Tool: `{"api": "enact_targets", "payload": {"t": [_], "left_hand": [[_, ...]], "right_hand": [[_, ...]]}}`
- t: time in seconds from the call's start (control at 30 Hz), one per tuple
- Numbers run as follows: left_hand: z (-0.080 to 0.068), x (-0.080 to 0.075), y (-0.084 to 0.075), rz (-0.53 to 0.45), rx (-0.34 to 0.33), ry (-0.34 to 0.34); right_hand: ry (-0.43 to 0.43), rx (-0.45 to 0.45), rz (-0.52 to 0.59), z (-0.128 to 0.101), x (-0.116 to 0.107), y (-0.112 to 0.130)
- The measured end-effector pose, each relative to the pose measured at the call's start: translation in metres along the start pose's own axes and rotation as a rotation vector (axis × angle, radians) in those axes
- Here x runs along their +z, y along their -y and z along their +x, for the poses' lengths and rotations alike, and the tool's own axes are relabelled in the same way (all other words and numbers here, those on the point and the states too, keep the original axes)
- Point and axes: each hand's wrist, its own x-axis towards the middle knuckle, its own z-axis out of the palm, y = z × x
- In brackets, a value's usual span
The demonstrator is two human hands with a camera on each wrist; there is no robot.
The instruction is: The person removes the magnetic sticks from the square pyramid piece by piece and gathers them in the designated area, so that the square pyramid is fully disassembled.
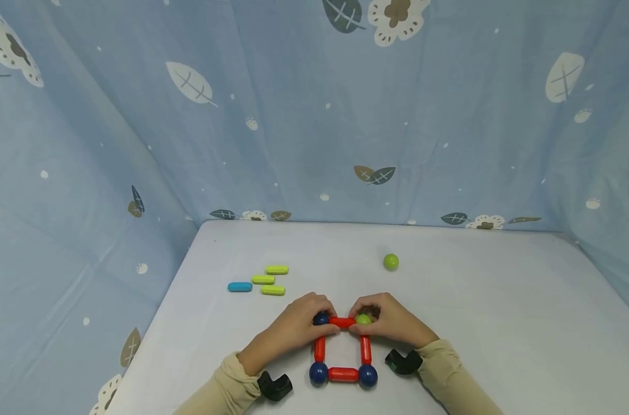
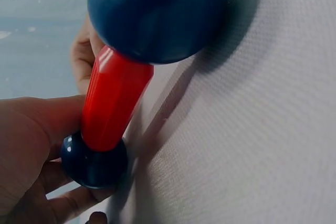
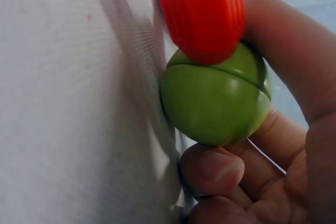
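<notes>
1. Flat square of red plastic rods and glossy balls, lying near the front edge of the white cloth-covered table, about midway along it.
2. Far right corner of the square: green plastic ball, pinched by the right hand; in the right wrist view, thumb and curled fingers wrap the ball with a red rod end seated on top of it.
3. Far left corner: dark blue plastic ball, gripped by the left hand; in the left wrist view, fingers closed round it, a red rod running from it to the second dark blue ball.
4. Far red rod bridging the two held balls, apparently touching both.
5. Step in hand, by judgement: closing the square's last side. Next move likely calls for a steady squeeze inward, then a gentle release without dragging the corners.
6. Two near blue balls untouched at the front.
7. Further off: loose green ball toward the back edge; three yellow-green capsule rods and one light blue capsule rod toward the left edge.
</notes>
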Motion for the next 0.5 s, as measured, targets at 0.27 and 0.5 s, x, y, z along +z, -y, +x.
{"api": "enact_targets", "payload": {"t": [0.27, 0.5], "left_hand": [[0.0001, -0.0029, 0.0003, -0.033, -0.009, 0.004], [-0.0001, -0.0048, -0.0010, -0.063, -0.004, 0.007]], "right_hand": [[-0.002, 0.011, 0.002, 0.0000, 0.0001, 0.0000], [-0.003, 0.012, -0.011, -0.0003, 0.0006, -0.0004]]}}
